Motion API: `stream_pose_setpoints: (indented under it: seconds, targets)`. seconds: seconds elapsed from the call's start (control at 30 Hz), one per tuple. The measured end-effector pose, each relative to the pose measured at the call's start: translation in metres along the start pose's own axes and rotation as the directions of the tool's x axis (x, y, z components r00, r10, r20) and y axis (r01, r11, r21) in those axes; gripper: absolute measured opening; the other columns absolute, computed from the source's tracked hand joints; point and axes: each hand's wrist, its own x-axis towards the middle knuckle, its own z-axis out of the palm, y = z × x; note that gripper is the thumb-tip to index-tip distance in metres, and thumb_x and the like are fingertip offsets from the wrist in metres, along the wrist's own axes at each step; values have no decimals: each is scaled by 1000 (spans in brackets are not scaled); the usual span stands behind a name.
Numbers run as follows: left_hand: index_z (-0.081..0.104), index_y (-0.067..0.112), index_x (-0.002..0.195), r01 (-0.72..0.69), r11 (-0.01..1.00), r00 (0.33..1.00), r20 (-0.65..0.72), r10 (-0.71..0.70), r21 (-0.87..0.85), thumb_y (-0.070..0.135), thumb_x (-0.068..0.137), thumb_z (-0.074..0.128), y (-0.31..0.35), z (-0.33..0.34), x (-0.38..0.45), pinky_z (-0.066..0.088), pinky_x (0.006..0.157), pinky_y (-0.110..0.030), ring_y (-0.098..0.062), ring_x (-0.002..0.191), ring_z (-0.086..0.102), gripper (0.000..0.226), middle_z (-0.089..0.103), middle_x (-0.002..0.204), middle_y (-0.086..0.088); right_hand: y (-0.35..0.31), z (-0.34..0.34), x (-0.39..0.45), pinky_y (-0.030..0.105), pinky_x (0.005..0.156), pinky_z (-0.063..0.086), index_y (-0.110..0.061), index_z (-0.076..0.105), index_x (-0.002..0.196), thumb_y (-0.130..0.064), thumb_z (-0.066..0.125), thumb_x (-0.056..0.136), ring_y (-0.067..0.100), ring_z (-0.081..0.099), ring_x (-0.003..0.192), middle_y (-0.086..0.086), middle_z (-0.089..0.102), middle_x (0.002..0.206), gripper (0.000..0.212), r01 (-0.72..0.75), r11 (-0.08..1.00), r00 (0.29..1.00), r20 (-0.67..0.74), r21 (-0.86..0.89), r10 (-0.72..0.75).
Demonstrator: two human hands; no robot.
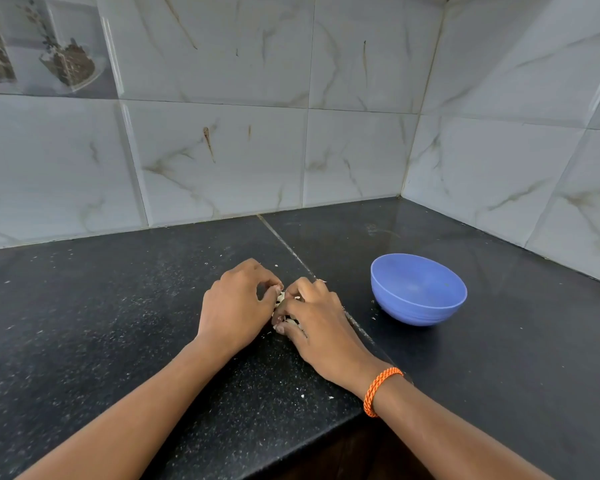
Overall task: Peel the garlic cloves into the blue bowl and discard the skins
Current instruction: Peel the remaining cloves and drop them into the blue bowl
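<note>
Left hand [234,306] and right hand [314,318], fingers curled, together pinched the garlic [280,298] near the countertop's [118,323] front edge. Best practice: split the skin with a thumbnail. The blue bowl [418,289] looked empty, toward the tiled back-right corner; skin flecks [302,396] littered the surface.

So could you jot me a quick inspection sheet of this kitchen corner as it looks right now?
Surface: black speckled countertop, seam running across it.
Job's things: blue bowl upright, looks empty; garlic pinched between both hands.
Clutter: pale skin flecks scattered on the counter.
Hands: left hand and right hand both curl round the garlic; orange wristband on the right wrist.
Cables: nothing seen.
Surroundings: marbled wall tiles meeting in a corner.
</note>
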Motion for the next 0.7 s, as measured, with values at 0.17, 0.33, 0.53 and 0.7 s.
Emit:
stream_pose_setpoints:
  seconds: [0.17, 0.33, 0.53, 0.7]
  targets:
    - [78, 42, 100, -55, 998, 998, -35, 55, -4, 31, 98, 76, 0, -2, 2, 49, 64, -28, 0, 73, 61, 11, 68, 101, 25, 10, -10, 3, 22, 83, 47, -25, 70, 106, -19, 69, 103, 7, 60, 98, -14, 63, 103, 7, -61, 959, 974, -195, 277, 118]
    - [81, 43, 101, -43, 999, 999, -8, 42, -30, 39, 96, 79, 1, -3, -1, 58, 71, -31, 1, 76, 68, 7, 76, 85, 27, 30, -23, 1, 21, 74, 57, -25, 79, 101, -8, 82, 91, 12, 71, 87, -9, 75, 95, 20, -147, 815, 932, -198, 560, 304]
    - [81, 43, 100, -80, 993, 997, -2, 80, -89, 38, 97, 78, 1, 2, -2, 60, 73, -34, 2, 76, 69, 6, 74, 80, 29, 35, -24, 0, 27, 85, 62, -22, 84, 103, 1, 83, 88, 13, 74, 93, -7, 77, 98, 28, -134, 740, 935, -164, 659, 315]
    - [80, 44, 101, -150, 979, 986, 53, 159, -139, 41, 98, 76, 1, 4, -2, 60, 71, -34, 0, 79, 70, 6, 74, 83, 31, 38, -16, 0, 33, 90, 64, -22, 85, 109, -7, 81, 92, 15, 77, 98, -8, 79, 102, 23, -143, 737, 932, -162, 661, 326]
